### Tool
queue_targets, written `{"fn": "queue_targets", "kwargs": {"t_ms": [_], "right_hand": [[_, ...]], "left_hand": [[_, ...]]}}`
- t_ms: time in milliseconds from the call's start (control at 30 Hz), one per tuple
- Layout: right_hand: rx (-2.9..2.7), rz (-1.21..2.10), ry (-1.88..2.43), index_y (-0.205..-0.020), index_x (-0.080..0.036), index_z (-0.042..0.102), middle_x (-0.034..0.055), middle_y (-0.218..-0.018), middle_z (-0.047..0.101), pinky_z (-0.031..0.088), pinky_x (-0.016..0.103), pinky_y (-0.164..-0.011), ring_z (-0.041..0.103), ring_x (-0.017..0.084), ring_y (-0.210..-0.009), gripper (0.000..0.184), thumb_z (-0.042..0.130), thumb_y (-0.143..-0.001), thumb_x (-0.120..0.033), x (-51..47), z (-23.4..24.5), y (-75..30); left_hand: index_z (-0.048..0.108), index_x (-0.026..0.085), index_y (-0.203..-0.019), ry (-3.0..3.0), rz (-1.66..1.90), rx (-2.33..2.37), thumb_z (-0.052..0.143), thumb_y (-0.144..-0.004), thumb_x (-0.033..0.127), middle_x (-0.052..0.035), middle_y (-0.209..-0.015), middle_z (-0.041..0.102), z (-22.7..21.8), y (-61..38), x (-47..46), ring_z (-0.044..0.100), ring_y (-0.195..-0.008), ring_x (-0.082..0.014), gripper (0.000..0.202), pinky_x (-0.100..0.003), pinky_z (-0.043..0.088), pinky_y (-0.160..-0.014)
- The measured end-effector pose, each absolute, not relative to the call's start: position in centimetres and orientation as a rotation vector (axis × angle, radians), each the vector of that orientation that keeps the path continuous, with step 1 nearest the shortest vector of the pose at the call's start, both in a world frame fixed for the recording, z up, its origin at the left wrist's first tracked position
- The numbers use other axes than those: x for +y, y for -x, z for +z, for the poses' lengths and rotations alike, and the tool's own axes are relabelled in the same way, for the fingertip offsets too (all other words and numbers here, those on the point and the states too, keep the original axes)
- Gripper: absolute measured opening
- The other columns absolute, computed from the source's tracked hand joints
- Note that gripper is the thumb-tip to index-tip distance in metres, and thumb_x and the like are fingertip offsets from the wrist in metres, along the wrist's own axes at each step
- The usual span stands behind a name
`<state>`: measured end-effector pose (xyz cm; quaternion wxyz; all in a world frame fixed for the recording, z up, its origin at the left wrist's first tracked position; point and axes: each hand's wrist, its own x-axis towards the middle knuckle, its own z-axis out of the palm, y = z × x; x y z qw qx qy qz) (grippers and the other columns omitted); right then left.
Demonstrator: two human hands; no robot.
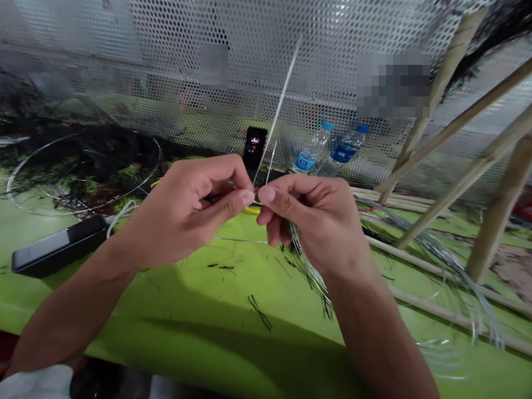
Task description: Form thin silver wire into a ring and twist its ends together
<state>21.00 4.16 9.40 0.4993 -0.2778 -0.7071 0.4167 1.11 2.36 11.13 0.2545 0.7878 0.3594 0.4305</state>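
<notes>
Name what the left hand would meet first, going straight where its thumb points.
The left hand would probably meet the right hand first, just across a narrow gap, though depth is unclear.

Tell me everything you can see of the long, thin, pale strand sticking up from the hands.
The strand looks slim, whitish and nearly straight, slightly blurred; it could be wire or plastic. It slants up and to the right in the picture, in front of the perforated panel, passing the right side of the phone. Its lower end disappears where the pinching fingertips of the left hand and right hand come close together. Whether it joins the shorter strand beside it is hidden.
</notes>
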Motion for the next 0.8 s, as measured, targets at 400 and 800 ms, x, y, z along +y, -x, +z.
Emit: {"fn": "queue_targets", "kwargs": {"t_ms": [400, 800], "right_hand": [[-1.925, -0.605, 0.348, -0.120, -0.027, 0.076, 0.0019, -0.106, 0.082, 0.068, 0.030, -0.077, 0.079, 0.020, -0.085, 0.034, 0.075, -0.090, -0.011, 5.8, 7.7, -22.3], [-2.013, -0.347, 0.657, -0.089, -0.024, 0.074, -0.0010, -0.078, 0.077, 0.054, 0.027, -0.060, 0.069, 0.013, -0.065, 0.015, 0.064, -0.099, -0.022, 3.7, 9.4, -21.5]], "left_hand": [[0.062, 0.018, -0.077, -1.985, 1.149, 0.948, 0.072, -0.091, 0.028, 0.0060, -0.058, 0.041, 11.7, -0.8, 2.7, 0.029, -0.051, -0.0062, 0.020, -0.025, 0.018, -0.043], [0.066, 0.019, -0.080, -2.128, 1.273, 0.889, 0.070, -0.092, 0.018, 0.0018, -0.067, 0.052, 11.5, -0.9, 2.3, 0.039, -0.058, -0.0091, 0.012, -0.025, 0.031, -0.046]]}}
